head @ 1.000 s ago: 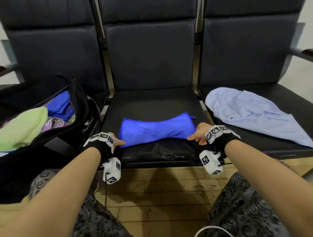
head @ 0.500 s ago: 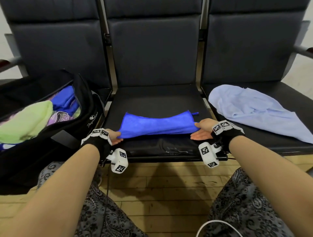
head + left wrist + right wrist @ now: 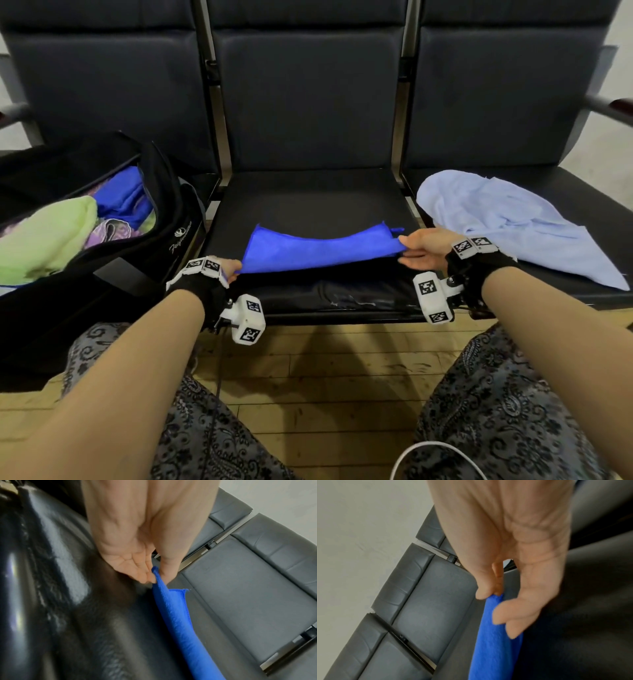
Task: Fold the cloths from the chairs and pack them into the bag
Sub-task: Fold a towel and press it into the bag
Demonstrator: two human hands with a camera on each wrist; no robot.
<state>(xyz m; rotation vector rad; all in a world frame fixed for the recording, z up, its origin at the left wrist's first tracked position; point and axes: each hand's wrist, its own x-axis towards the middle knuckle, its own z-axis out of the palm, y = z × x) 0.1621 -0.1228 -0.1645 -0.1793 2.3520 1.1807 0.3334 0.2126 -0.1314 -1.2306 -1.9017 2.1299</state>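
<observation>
A folded royal-blue cloth (image 3: 318,248) hangs stretched just above the middle black chair seat (image 3: 308,198). My left hand (image 3: 230,267) pinches its left end between thumb and fingers; the left wrist view shows that pinch on the blue cloth (image 3: 173,609) under my left hand (image 3: 152,574). My right hand (image 3: 412,248) pinches the right end; in the right wrist view the thumb and forefinger of my right hand (image 3: 494,596) hold the blue cloth (image 3: 494,642), the other fingers extended. A pale blue cloth (image 3: 507,222) lies crumpled on the right seat. The open black bag (image 3: 171,219) stands on the left seat.
Inside the bag lie a light green cloth (image 3: 44,236), a blue one (image 3: 123,198) and a purple patterned one (image 3: 109,231). Wooden floor (image 3: 325,377) runs below the seats, between my knees. A white cable (image 3: 431,455) loops at the bottom. An armrest (image 3: 613,106) sticks out far right.
Both hands have lifted the blue cloth's near edge off the seat and carried it away from me; the cloth now hangs as a narrower, tauter band.
</observation>
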